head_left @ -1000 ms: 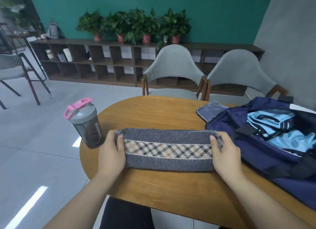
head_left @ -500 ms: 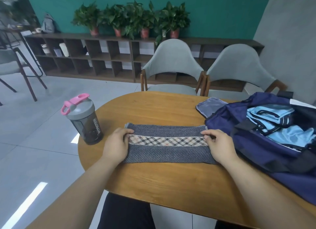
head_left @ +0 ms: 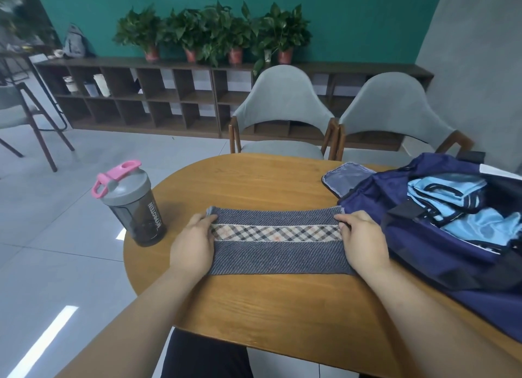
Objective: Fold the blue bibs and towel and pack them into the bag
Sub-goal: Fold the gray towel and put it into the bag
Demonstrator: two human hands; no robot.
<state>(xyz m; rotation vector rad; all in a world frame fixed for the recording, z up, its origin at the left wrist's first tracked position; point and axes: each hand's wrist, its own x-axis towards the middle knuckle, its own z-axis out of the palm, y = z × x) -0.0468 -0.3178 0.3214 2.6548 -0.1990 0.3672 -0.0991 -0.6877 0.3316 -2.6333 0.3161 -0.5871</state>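
Bare forearms (head_left: 135, 318), left hand (head_left: 193, 245), right hand (head_left: 364, 243), and black clothing (head_left: 203, 358) over the lap.

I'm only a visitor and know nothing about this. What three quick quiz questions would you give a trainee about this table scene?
1. True or false: the towel lies folded on the table, with the left hand and the right hand holding its two ends.
2. Where are the light blue bibs? A) on a chair; B) inside the open navy bag; C) under the towel.
3. Fill in: the shaker bottle with the pink lid loop stands to the ____ of the towel.

Key: 1 true; 2 B; 3 left.
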